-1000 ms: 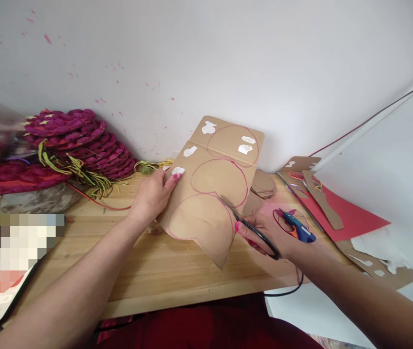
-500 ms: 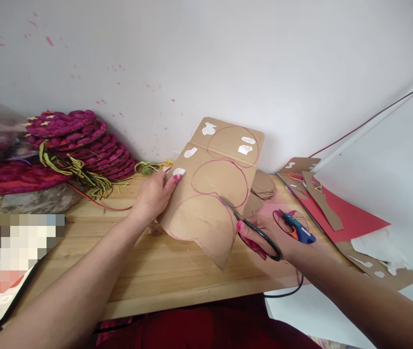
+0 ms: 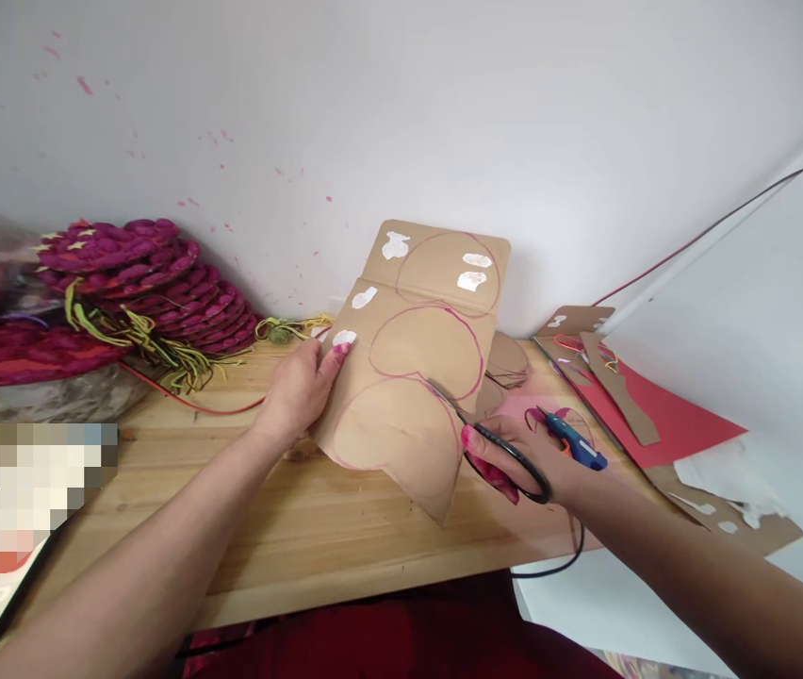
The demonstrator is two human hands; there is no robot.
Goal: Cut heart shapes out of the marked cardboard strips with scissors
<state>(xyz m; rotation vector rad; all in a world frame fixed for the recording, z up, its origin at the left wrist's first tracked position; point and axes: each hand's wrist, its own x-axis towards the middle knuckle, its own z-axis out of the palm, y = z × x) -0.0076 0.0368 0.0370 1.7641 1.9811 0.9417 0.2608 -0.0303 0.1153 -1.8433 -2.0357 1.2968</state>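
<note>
A brown cardboard sheet (image 3: pixel 422 349) is held tilted above the table, marked with heart-like outlines in pinkish-red and several torn white patches. My left hand (image 3: pixel 299 382) grips its left edge, thumb on the face and fingers hidden behind. In my right hand (image 3: pixel 515 462) is a pair of black-handled scissors (image 3: pixel 511 462), its blades at the sheet's right side, between the lower and middle outlines. The lower right corner of the sheet hangs down as a pointed flap. Other cut cardboard pieces (image 3: pixel 507 358) lie partly hidden behind the sheet.
A blue glue gun (image 3: pixel 578 443) lies right of my right hand. Beyond it are red paper (image 3: pixel 684 415) and cardboard scraps (image 3: pixel 620 387). Stacked magenta braided pieces (image 3: pixel 189 283) with green yarn stand at the left. The wooden table (image 3: pixel 303 547) meets a white wall behind.
The view has shifted slightly. Both hands keep their grips on the sheet and the scissors, and the blades stay at nearly the same place on the cardboard.
</note>
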